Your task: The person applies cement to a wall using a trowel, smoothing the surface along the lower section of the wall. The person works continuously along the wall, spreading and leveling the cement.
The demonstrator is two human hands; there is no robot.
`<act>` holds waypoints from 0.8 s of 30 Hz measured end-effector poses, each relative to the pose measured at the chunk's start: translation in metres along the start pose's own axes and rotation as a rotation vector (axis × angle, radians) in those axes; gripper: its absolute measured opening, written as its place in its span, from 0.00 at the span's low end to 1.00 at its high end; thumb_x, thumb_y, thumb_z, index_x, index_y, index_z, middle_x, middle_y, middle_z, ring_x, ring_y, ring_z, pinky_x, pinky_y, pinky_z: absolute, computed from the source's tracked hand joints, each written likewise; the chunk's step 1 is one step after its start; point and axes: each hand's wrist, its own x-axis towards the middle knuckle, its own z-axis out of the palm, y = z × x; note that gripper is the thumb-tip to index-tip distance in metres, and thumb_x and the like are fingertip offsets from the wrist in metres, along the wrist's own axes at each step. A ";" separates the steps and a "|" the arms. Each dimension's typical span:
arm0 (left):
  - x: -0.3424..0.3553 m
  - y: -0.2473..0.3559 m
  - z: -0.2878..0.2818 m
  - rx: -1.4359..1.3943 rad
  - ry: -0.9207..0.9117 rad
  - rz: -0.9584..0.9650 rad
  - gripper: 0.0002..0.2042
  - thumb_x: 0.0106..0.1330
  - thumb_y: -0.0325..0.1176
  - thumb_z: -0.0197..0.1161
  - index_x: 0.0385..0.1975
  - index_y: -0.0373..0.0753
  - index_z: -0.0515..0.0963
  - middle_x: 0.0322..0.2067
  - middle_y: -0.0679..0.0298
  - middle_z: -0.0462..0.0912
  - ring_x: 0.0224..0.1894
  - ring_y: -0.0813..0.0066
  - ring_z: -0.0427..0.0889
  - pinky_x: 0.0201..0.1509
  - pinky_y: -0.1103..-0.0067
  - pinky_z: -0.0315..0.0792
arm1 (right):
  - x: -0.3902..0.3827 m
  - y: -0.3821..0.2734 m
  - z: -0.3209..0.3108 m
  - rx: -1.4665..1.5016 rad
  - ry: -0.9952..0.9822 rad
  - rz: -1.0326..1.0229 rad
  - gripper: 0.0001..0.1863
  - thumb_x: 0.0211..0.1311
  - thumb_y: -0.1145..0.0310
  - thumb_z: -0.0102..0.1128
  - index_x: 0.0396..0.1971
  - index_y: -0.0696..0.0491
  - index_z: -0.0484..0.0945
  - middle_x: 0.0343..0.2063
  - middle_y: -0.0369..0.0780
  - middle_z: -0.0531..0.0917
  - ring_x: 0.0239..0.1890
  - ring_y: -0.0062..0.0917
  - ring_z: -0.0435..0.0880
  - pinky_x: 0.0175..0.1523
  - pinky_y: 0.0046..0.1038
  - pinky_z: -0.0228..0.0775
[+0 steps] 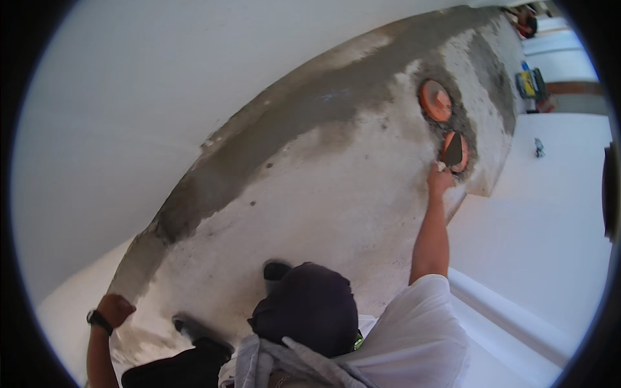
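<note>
My right hand point(441, 180) is closed around the handle of a trowel point(454, 150) with a dark, pointed blade, held out at arm's length. The blade overlaps the nearer of two orange round covers point(464, 155) in the floor; whether it touches is hard to tell. Just beyond sits the farther orange cover point(436, 100), with a greyish patch on its top. Rough dark mortar point(424, 70) surrounds both covers. Low on the left, my left hand point(116, 310) hangs with curled fingers and nothing visible in it. A dark watch point(98, 320) is on that wrist.
Damp grey mortar point(272, 129) runs along the foot of the white wall point(149, 84) on the left. My feet stand on the pale, rough floor point(310, 194). Tools with yellow and green parts point(532, 84) lie at the far right, and another person point(527, 22) is beyond.
</note>
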 end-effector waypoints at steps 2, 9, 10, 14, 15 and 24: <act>0.003 -0.004 0.005 -0.001 0.033 0.016 0.19 0.57 0.51 0.71 0.25 0.37 0.84 0.31 0.50 0.85 0.40 0.51 0.84 0.49 0.61 0.77 | -0.011 -0.002 -0.015 0.077 -0.088 0.079 0.27 0.60 0.51 0.67 0.26 0.67 0.83 0.25 0.53 0.86 0.32 0.47 0.87 0.42 0.46 0.77; 0.016 -0.038 0.035 -0.164 0.096 0.028 0.19 0.61 0.50 0.69 0.38 0.38 0.86 0.35 0.53 0.88 0.41 0.57 0.87 0.48 0.67 0.79 | -0.109 -0.155 -0.158 0.740 -0.772 -0.239 0.19 0.69 0.55 0.62 0.28 0.55 0.74 0.14 0.32 0.72 0.12 0.15 0.69 0.17 0.22 0.62; 0.023 -0.045 0.039 -0.102 0.091 0.063 0.20 0.61 0.51 0.69 0.38 0.38 0.86 0.35 0.53 0.88 0.41 0.57 0.87 0.48 0.67 0.79 | -0.133 -0.188 -0.180 0.636 -0.873 -0.405 0.18 0.70 0.55 0.62 0.29 0.55 0.74 0.14 0.31 0.72 0.12 0.13 0.68 0.17 0.21 0.60; 0.051 -0.082 0.041 0.098 0.021 -0.048 0.23 0.60 0.54 0.68 0.38 0.37 0.87 0.36 0.54 0.88 0.42 0.57 0.87 0.47 0.65 0.79 | -0.232 -0.314 -0.238 0.302 -0.800 -1.314 0.19 0.65 0.57 0.63 0.39 0.62 0.77 0.28 0.52 0.84 0.33 0.46 0.85 0.39 0.40 0.76; 0.059 -0.091 0.039 0.128 -0.022 -0.138 0.23 0.60 0.53 0.67 0.39 0.36 0.87 0.39 0.55 0.88 0.43 0.58 0.87 0.47 0.64 0.80 | -0.256 -0.339 -0.246 0.199 -0.833 -1.417 0.21 0.65 0.56 0.63 0.40 0.62 0.77 0.30 0.55 0.84 0.38 0.51 0.83 0.43 0.44 0.75; 0.089 -0.058 0.101 -0.029 -0.022 0.164 0.21 0.62 0.56 0.64 0.30 0.42 0.88 0.30 0.58 0.88 0.36 0.61 0.87 0.45 0.64 0.79 | -0.469 -0.426 -0.228 0.073 -1.054 -1.372 0.29 0.68 0.47 0.56 0.37 0.65 0.79 0.33 0.58 0.84 0.41 0.54 0.84 0.47 0.47 0.76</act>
